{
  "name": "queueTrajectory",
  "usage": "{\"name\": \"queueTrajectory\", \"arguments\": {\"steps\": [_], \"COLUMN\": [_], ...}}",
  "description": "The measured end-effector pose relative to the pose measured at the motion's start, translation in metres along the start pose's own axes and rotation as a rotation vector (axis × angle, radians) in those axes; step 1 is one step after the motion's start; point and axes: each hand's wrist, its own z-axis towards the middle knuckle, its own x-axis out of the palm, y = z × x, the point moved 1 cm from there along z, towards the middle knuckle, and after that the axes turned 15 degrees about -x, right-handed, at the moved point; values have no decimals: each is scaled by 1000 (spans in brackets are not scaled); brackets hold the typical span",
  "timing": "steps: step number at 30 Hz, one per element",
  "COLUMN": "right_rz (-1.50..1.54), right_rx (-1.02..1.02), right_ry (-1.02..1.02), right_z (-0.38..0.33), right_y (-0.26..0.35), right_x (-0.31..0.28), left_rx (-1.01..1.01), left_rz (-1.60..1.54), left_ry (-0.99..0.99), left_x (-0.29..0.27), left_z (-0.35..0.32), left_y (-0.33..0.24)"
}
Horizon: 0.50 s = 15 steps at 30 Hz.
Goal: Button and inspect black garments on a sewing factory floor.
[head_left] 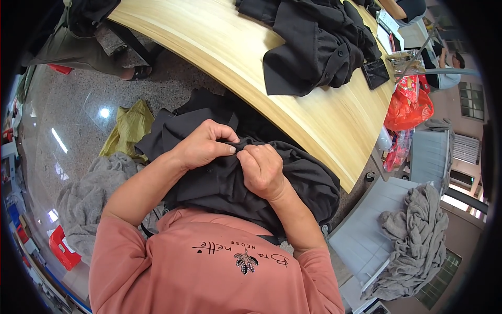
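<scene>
Pinched between both hands, left hand (201, 145) and right hand (261, 170), the black garment (219, 183) should be kept taut below the surface (324, 120) edge.

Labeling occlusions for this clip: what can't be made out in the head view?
- Head view: the spot on the black garment pinched between left hand and right hand is covered by the fingertips.
- The garment's lower part is hidden behind the person's own pink shirt.
- The pile of black clothes on the wooden table is cut off by the top edge.
- The dark phone-like slab: too small to identify.
</scene>
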Motion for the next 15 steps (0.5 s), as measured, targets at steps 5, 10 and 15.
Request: {"name": "queueTrajectory", "arguments": {"steps": [5,10,15], "right_rz": [-37,-34,-34], "right_rx": [-5,-13,-22], "right_ry": [-44,2,-20], "right_z": [-1,2,2], "right_y": [0,1,-1], "right_x": [3,0,3], "left_rx": [-39,-88,-35], "left_rz": [-83,-155,-83], "left_ry": [8,9,6], "left_x": [1,0,0], "left_z": [-2,-3,-3], "left_y": [-2,-1,0]}}
